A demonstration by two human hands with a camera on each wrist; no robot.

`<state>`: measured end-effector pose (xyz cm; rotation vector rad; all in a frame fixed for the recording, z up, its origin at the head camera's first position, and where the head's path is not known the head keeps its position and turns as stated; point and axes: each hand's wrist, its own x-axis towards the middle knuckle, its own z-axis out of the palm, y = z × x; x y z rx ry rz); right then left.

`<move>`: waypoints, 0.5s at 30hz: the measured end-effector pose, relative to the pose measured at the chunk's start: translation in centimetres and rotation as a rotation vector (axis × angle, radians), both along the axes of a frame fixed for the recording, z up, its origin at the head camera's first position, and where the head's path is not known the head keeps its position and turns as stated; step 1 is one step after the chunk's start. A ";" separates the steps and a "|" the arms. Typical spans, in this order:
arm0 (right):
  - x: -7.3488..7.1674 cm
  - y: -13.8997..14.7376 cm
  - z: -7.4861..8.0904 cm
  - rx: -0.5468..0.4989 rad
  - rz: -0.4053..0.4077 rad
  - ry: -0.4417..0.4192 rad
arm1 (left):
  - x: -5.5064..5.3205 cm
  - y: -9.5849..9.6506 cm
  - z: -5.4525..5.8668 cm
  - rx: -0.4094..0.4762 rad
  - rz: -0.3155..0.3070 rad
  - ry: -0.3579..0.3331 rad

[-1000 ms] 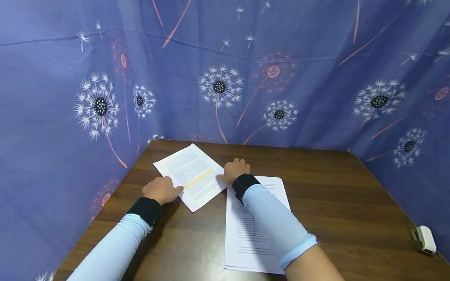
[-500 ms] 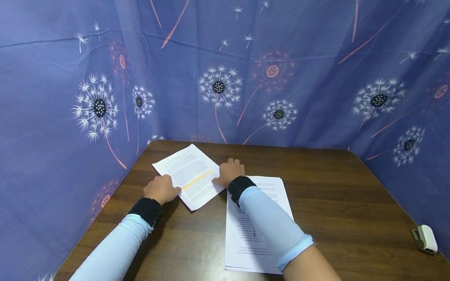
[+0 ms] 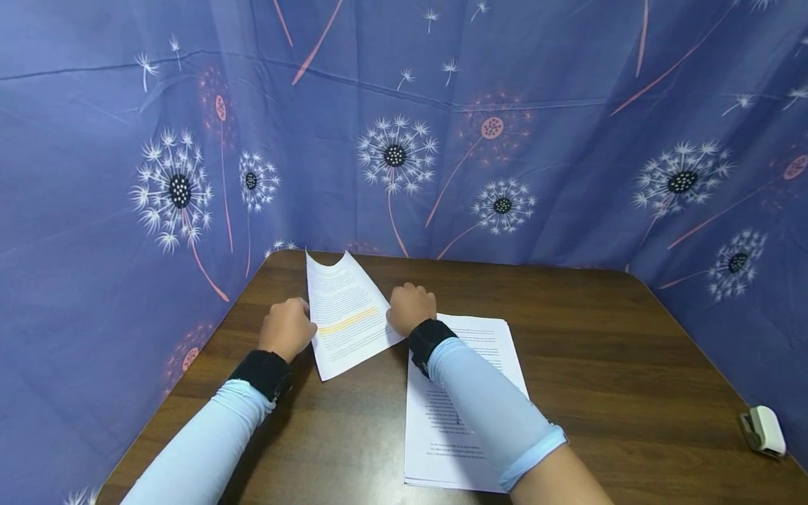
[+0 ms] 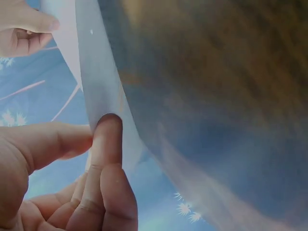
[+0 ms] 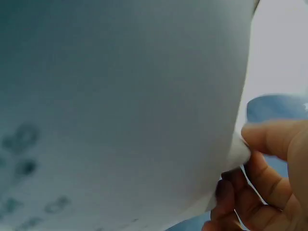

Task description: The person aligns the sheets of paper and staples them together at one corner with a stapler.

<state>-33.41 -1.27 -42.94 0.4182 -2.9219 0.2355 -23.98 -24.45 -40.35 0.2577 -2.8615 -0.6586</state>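
Note:
A printed sheet of paper with a yellow highlighted line is lifted and bowed between my two hands at the table's left side. My left hand pinches its left edge; in the left wrist view, the thumb and forefinger meet on the paper. The right edge is pinched by my right hand, whose thumb presses on the sheet in the right wrist view. Below my right forearm lies a stack of printed pages, partly covered by the sleeve.
A white-and-grey hole punch or stapler-like object sits at the right edge of the brown wooden table. Behind the table hangs a blue curtain with dandelion prints.
The sheet has risen and bent, its far left corner now curling up. Both hands have turned and closed on its edges. The stack and the object at the right stay put.

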 end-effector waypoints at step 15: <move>3.1 2.9 5.5 -0.080 0.063 0.136 | 2.0 -1.1 3.8 0.000 -0.051 0.197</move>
